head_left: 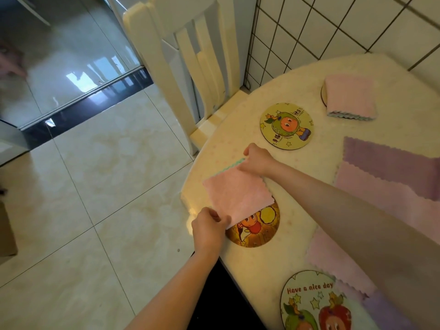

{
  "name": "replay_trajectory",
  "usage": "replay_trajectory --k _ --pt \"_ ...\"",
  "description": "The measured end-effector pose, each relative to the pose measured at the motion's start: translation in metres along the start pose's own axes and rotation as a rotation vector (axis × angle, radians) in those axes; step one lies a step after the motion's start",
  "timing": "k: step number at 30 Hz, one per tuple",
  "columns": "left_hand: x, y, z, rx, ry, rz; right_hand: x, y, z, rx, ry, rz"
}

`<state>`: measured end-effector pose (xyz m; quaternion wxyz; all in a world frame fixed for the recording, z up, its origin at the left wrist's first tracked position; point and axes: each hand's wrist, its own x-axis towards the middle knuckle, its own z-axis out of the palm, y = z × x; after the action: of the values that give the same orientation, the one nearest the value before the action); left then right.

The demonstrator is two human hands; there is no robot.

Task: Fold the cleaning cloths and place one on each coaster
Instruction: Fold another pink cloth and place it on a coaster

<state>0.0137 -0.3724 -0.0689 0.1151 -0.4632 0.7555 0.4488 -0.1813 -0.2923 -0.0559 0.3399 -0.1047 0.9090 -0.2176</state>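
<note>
Pink cloth (238,194), folded to a square, lies between your two hands at the near left edge of the table (281,253), its lower right part overlapping the orange cartoon coaster (257,229) and its left part reaching out toward the table's rim. Your left hand (209,225) pinches the cloth's near corner, thumb on top and fingers curled under. Your right hand (258,160) grips the far corner, fingers closed on it, where a strip of mint-green scalloped edge shows. Beyond your right hand sits a green cartoon coaster (287,125), bare on top. Farther back, near the tiled wall (333,27), a second folded pink cloth (350,97) covers most of another coaster (323,95), of which only a sliver of rim shows at the left. To the right, under your right forearm, a purple cloth (390,160) and paler pink cloths (381,196) lie unfolded and overlapping. At the near edge a coaster reading "Have a nice day" (309,303) is partly covered at its right side by those cloths. A cream chair (181,67) stands against the table's far left side, on the glossy tiled floor (95,186).
</note>
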Motion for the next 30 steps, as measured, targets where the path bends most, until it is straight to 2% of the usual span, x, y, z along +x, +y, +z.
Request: replay_trajectory --k 4,11,14,16,18,22,26,30 --pt "-0.001 0.001 0.003 -0.008 -0.014 -0.044 -0.002 -0.004 -0.005 -0.012 -0.084 -0.031" --pt "-0.006 0.003 -0.001 -0.187 -0.047 -0.107 -0.044 -0.014 -0.041 0.247 -0.304 -0.191" --pt "-0.009 0.006 -0.009 -0.313 -0.114 -0.085 -0.066 -0.015 -0.059 0.329 -0.371 -0.245" --pt "-0.008 0.013 -0.018 -0.422 -0.216 -0.065 -0.075 -0.014 -0.069 0.432 -0.379 -0.255" --pt "-0.004 0.025 -0.031 -0.528 -0.345 -0.024 -0.079 -0.011 -0.081 0.542 -0.338 -0.245" --pt "0.032 0.062 -0.054 -0.668 -0.594 -0.021 -0.076 0.006 -0.106 0.712 -0.099 -0.174" --pt "0.084 0.124 -0.053 -0.698 -0.658 0.048 -0.065 0.032 -0.124 0.977 0.157 -0.036" --pt "0.128 0.183 -0.04 -0.653 -0.711 0.127 -0.051 0.055 -0.126 1.223 0.322 0.077"
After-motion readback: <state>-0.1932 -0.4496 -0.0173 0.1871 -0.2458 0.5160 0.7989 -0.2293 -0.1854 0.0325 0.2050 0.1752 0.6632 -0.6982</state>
